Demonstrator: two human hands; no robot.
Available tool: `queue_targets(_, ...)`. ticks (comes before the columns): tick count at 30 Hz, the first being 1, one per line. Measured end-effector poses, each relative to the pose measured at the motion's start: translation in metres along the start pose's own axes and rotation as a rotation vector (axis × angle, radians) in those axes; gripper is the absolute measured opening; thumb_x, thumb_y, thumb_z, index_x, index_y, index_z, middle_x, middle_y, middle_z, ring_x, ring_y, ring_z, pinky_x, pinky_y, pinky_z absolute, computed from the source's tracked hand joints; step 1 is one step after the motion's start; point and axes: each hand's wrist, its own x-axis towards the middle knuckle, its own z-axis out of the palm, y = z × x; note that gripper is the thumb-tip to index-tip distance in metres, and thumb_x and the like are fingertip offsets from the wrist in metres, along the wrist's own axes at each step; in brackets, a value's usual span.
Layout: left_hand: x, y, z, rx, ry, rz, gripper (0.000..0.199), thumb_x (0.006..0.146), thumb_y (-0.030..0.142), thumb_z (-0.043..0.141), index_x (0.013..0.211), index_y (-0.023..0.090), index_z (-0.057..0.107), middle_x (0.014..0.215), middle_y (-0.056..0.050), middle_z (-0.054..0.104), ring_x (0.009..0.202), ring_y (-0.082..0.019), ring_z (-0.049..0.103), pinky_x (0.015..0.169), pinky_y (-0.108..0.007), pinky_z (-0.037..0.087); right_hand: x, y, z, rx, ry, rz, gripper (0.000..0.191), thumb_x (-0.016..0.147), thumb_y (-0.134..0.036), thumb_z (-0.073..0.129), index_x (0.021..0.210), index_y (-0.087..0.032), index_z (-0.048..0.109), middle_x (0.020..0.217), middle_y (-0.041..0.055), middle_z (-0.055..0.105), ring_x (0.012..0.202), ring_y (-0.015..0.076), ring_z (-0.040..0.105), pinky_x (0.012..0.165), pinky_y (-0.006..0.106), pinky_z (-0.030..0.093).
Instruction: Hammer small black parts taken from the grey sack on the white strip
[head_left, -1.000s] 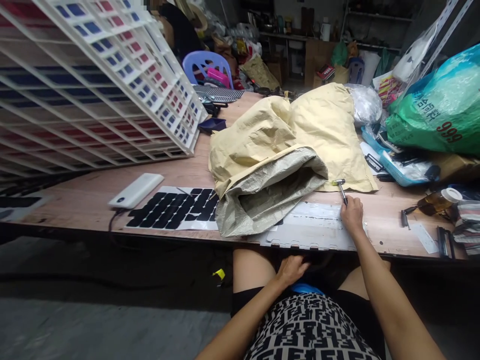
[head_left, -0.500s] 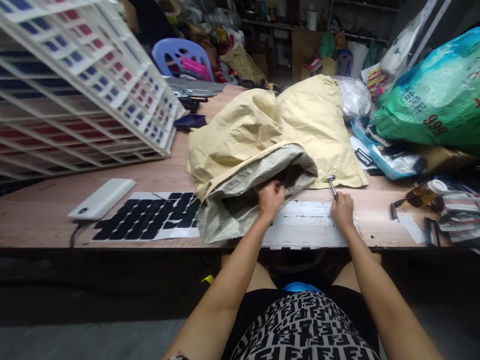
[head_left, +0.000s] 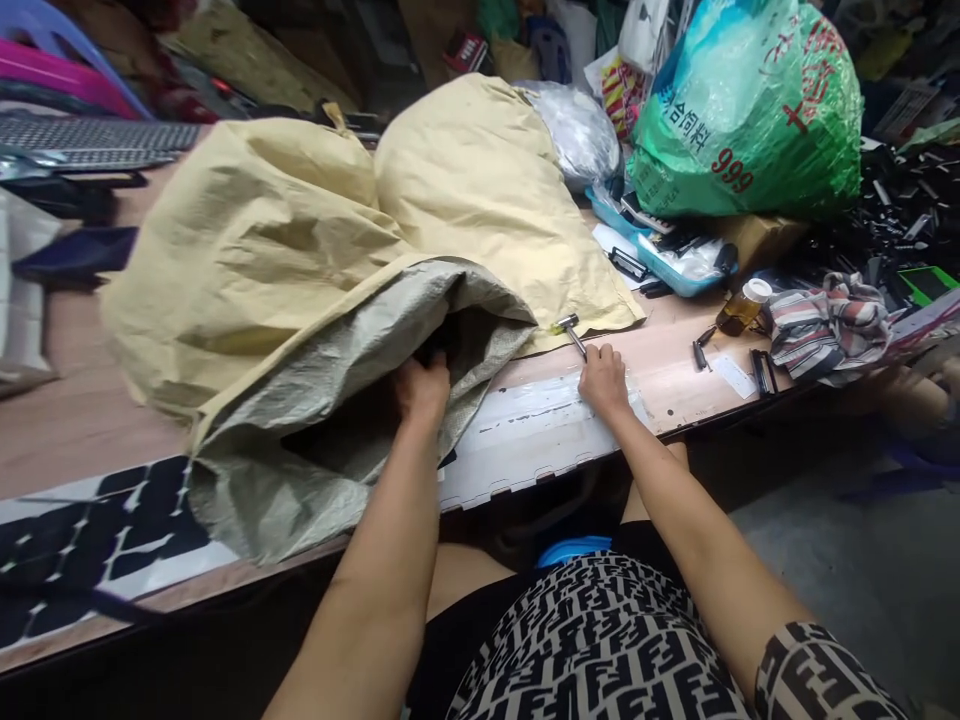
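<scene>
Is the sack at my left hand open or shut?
Open: the yellow sack gapes at its mouth, showing grey lining, and your left hand reaches inside.

The wooden counter runs across the view, its dark front edge rising to the right. On it slumps an open yellow sack, grey inside, touching a second yellow sack behind. At the left lies a sheet of black shapes, partly under the open sack; a white board lies along the front edge. Rightward are a blue tray, a white-capped bottle, a paper slip and a striped cloth.
</scene>
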Motion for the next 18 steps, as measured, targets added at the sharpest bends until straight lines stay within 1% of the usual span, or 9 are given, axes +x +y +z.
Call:
queue_targets(2, -0.028, 0.005, -0.012, 0.047, 0.062, 0.067, 0.036, 0.085, 0.034, 0.061, 0.113, 0.011, 0.065, 0.116, -0.019, 0.067, 0.116, -0.036, 0.057, 0.105, -0.053, 0.041, 0.0, 0.0, 0.001, -0.001, 0.005, 0.001, 0.026, 0.093, -0.013, 0.043, 0.117, -0.016, 0.053, 0.114, 0.0145, 0.051, 0.102, 0.0277, 0.044, 0.085, 0.039, 0.041)
queue_targets(4, -0.062, 0.008, -0.023, 0.077, 0.155, 0.198, 0.032, 0.086, 0.038, 0.062, 0.107, 0.015, 0.067, 0.113, -0.016, 0.067, 0.118, -0.036, 0.054, 0.106, -0.054, 0.037, 0.0, 0.0, 0.001, 0.0, 0.009, 0.003, 0.025, 0.093, -0.013, 0.043, 0.116, -0.016, 0.053, 0.114, 0.0144, 0.051, 0.102, 0.0277, 0.044, 0.085, 0.039, 0.041)
queue_targets(5, -0.079, 0.009, -0.028, 0.07, 0.176, 0.281, 0.031, 0.086, 0.04, 0.062, 0.105, 0.016, 0.068, 0.111, -0.016, 0.067, 0.117, -0.036, 0.053, 0.106, -0.053, 0.036, 0.0, 0.0, 0.001, 0.001, 0.01, 0.004, 0.026, 0.093, -0.013, 0.043, 0.116, -0.016, 0.054, 0.114, 0.0143, 0.052, 0.101, 0.0276, 0.044, 0.085, 0.039, 0.041)
queue_targets(6, -0.094, 0.009, -0.031, 0.05, 0.163, 0.367, 0.03, 0.087, 0.04, 0.061, 0.104, 0.017, 0.068, 0.11, -0.015, 0.068, 0.115, -0.034, 0.054, 0.105, -0.051, 0.036, 0.0, 0.0, 0.001, 0.002, 0.01, 0.004, 0.026, 0.093, -0.012, 0.044, 0.116, -0.016, 0.054, 0.114, 0.0143, 0.052, 0.101, 0.0275, 0.045, 0.085, 0.039, 0.041)
queue_targets(7, -0.106, 0.009, -0.034, 0.024, 0.116, 0.446, 0.029, 0.088, 0.041, 0.06, 0.103, 0.017, 0.068, 0.108, -0.013, 0.068, 0.112, -0.032, 0.056, 0.104, -0.049, 0.037, 0.0, -0.001, 0.001, 0.003, 0.01, 0.003, 0.026, 0.093, -0.012, 0.044, 0.116, -0.015, 0.054, 0.114, 0.0143, 0.052, 0.101, 0.0274, 0.045, 0.086, 0.039, 0.041)
queue_targets(9, -0.122, 0.01, -0.034, -0.017, -0.034, 0.549, 0.026, 0.09, 0.041, 0.058, 0.102, 0.02, 0.067, 0.104, -0.01, 0.069, 0.103, -0.028, 0.059, 0.101, -0.043, 0.039, 0.0, -0.001, -0.001, 0.008, 0.009, -0.001, 0.026, 0.093, -0.013, 0.044, 0.117, -0.015, 0.055, 0.115, 0.0147, 0.052, 0.101, 0.0271, 0.045, 0.086, 0.038, 0.041)
queue_targets(12, -0.123, 0.016, -0.023, -0.01, -0.225, 0.552, 0.02, 0.089, 0.038, 0.061, 0.1, 0.023, 0.068, 0.101, -0.006, 0.069, 0.098, -0.024, 0.058, 0.096, -0.037, 0.041, 0.002, 0.001, -0.002, 0.029, 0.003, -0.003, 0.028, 0.093, -0.013, 0.045, 0.118, -0.013, 0.056, 0.115, 0.0162, 0.052, 0.101, 0.027, 0.045, 0.087, 0.038, 0.04)
queue_targets(15, -0.109, 0.025, -0.002, 0.003, -0.391, 0.549, 0.018, 0.085, 0.034, 0.067, 0.1, 0.024, 0.071, 0.097, -0.004, 0.07, 0.097, -0.023, 0.056, 0.092, -0.034, 0.042, 0.008, 0.006, -0.007, 0.083, -0.002, 0.0, 0.03, 0.091, -0.014, 0.046, 0.118, -0.013, 0.059, 0.111, 0.0157, 0.053, 0.098, 0.0261, 0.045, 0.088, 0.038, 0.04)
queue_targets(18, -0.095, 0.028, 0.019, -0.009, -0.479, 0.572, 0.021, 0.083, 0.033, 0.071, 0.102, 0.023, 0.073, 0.094, -0.003, 0.069, 0.094, -0.022, 0.055, 0.09, -0.034, 0.042, 0.009, 0.013, -0.021, 0.201, -0.01, -0.017, 0.031, 0.092, -0.016, 0.044, 0.116, -0.014, 0.063, 0.099, 0.0116, 0.054, 0.092, 0.0238, 0.048, 0.087, 0.034, 0.042)
